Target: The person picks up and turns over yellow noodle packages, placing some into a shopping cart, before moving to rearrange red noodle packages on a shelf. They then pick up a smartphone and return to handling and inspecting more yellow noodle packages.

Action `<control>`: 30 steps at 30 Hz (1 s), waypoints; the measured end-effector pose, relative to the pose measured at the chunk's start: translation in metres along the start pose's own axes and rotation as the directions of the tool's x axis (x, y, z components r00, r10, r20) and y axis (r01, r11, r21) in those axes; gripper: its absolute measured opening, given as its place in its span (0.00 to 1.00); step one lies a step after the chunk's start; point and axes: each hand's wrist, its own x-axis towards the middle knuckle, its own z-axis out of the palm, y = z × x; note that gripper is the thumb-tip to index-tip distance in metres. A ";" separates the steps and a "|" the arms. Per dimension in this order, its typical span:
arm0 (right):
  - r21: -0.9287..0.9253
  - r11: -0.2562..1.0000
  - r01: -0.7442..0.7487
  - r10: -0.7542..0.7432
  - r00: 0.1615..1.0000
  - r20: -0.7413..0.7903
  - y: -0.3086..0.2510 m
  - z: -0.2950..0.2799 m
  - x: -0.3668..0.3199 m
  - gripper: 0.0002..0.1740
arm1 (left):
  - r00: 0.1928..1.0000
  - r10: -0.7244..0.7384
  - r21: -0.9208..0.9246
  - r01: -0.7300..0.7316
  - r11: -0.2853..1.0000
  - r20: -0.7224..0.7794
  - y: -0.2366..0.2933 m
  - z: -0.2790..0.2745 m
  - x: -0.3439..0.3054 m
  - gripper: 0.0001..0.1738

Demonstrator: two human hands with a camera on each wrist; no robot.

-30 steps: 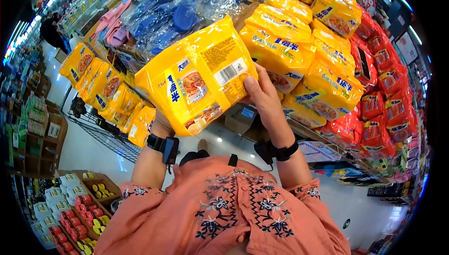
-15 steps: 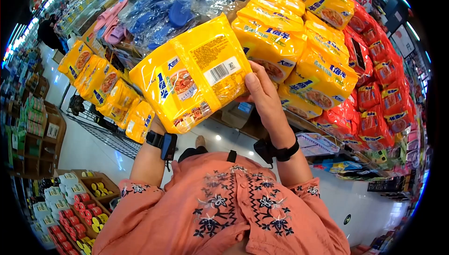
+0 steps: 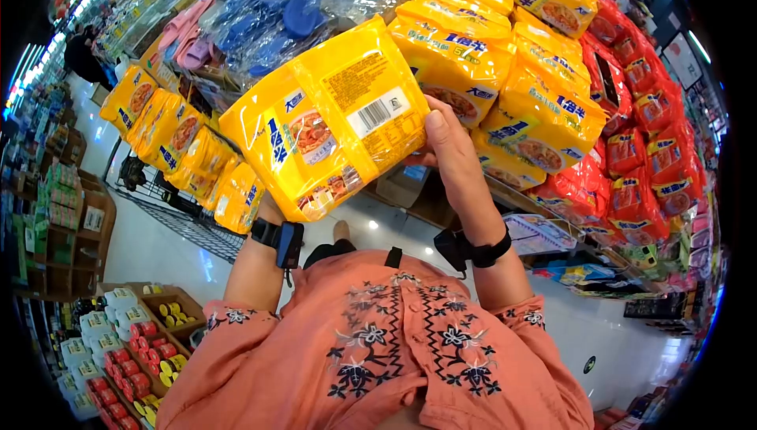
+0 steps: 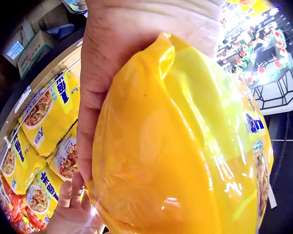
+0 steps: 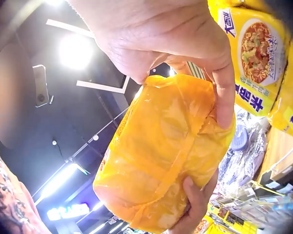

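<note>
Gripping the yellow noodle multipack (image 3: 331,122) at both ends, we had it fully in hand. Our left hand (image 4: 132,48) was curled round its lower end from beneath. Our right hand (image 3: 449,150) clasped the opposite end, thumb pressed on the back face beside the barcode label (image 3: 378,112) and fingers wrapped behind. The pack hung tilted in the air before us, its printed back turned up, touching no shelf. As we judged it, the pack was off the display and under inspection, not yet set down anywhere. Just behind it stood the stacked yellow noodle packs (image 3: 505,75), with red noodle packs (image 3: 639,162) to their right and bagged blue slippers (image 3: 292,20) above. At left, hanging yellow packs (image 3: 177,142) lined a wire rack (image 3: 185,229).
</note>
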 end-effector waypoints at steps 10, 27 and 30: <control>-0.040 0.999 0.012 -0.011 0.999 0.033 -0.004 -0.003 -0.002 0.34 | 0.999 0.041 0.020 -0.040 0.999 -0.021 -0.007 0.009 -0.015 0.40; -0.612 0.474 0.633 -0.661 0.715 0.228 -0.117 -0.005 -0.006 0.40 | 0.964 0.216 0.158 -0.240 0.958 0.153 -0.004 0.124 0.064 0.36; -0.663 0.450 0.598 -0.646 0.731 0.221 -0.120 -0.014 0.014 0.46 | 0.956 0.241 0.182 -0.270 0.946 0.166 -0.008 0.138 0.094 0.36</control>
